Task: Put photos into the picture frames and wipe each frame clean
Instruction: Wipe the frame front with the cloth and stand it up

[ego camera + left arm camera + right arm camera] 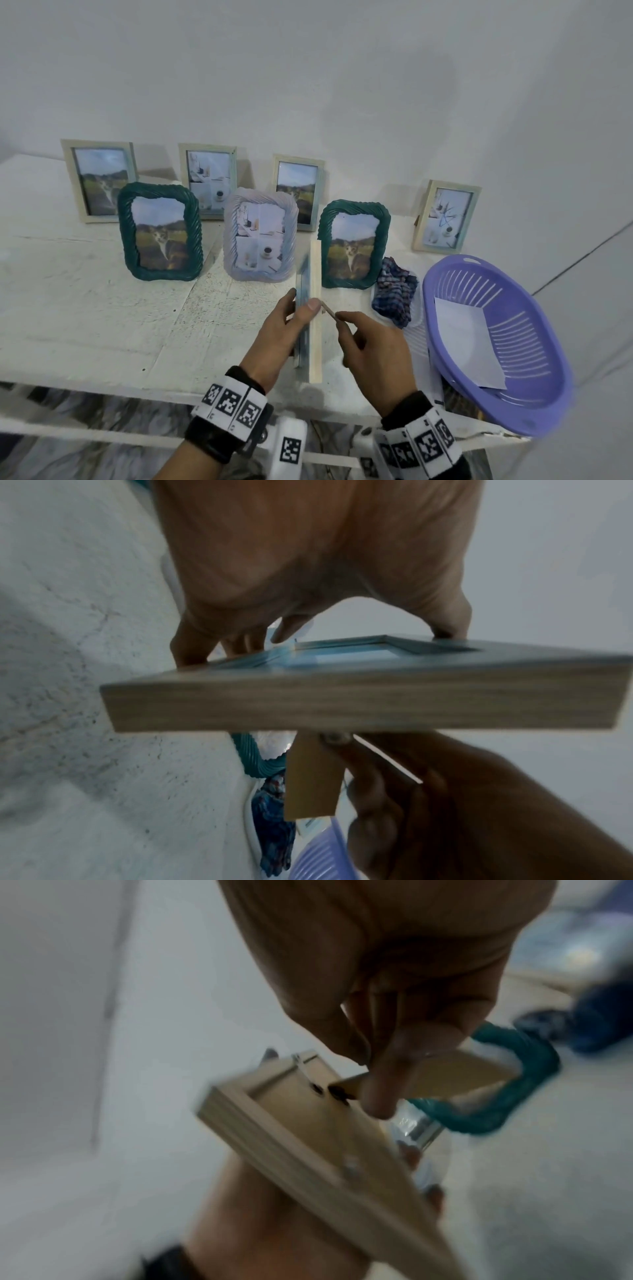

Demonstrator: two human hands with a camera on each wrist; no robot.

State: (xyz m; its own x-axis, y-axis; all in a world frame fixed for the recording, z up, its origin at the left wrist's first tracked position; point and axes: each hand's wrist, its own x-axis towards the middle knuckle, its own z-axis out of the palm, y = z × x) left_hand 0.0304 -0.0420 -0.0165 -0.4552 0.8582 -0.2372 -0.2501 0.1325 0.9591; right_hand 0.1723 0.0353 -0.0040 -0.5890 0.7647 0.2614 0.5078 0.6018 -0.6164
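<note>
Nearest, above the front edge of the white counter point(102, 308), the left hand point(274, 337) grips a pale wooden frame point(315, 308) held on edge, thumb on the back side and fingers wrapped round to the glass side. The right hand point(371, 353) pinches the brown easel stand point(329, 311) that folds out from the back of the frame; in the right wrist view the thumb and forefinger close on that flap near its hinge. Just right of the hands a purple plastic basket point(548, 387) sits at the counter's corner with a sheet of white paper point(469, 346) inside. Beside it, a blue checked cloth point(395, 291) lies bunched on a small clear tray. Behind the hands stands a row of three frames with photos in them: a dark green frame point(159, 231) on the left, a lilac frame point(259, 234) in the middle, another green frame point(352, 243) to the right. Farthest back, against the wall, four pale wooden frames point(99, 180) stand upright with photos, the rightmost point(445, 216) well apart from the others
</note>
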